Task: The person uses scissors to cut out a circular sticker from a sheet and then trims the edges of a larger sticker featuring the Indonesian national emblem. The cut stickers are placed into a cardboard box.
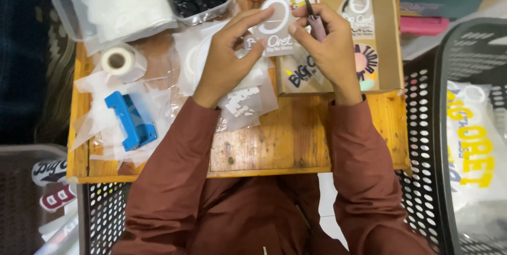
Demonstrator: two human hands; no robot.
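Upper centre of frame: left hand (pixel 224 57) pinches the white ring-printed sticker sheet (pixel 275 28), right hand (pixel 330 49) grips pink-handled tweezers (pixel 315 20) at its edge; risk judged: tips tear or crease the sheet.

Bare wood (pixel 274 144) near; cardboard box (pixel 393 33) right, blue dispenser (pixel 131 120) left.

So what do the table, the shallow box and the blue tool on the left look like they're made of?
The table looks like varnished wood: orange-brown, with visible grain, plank seams and worn spots. The shallow box looks like plain brown cardboard, matte, with thin raw-edged walls. The blue tool seems to be moulded plastic, with a smooth, even colour and slight sheen, though metal parts inside can't be ruled out.
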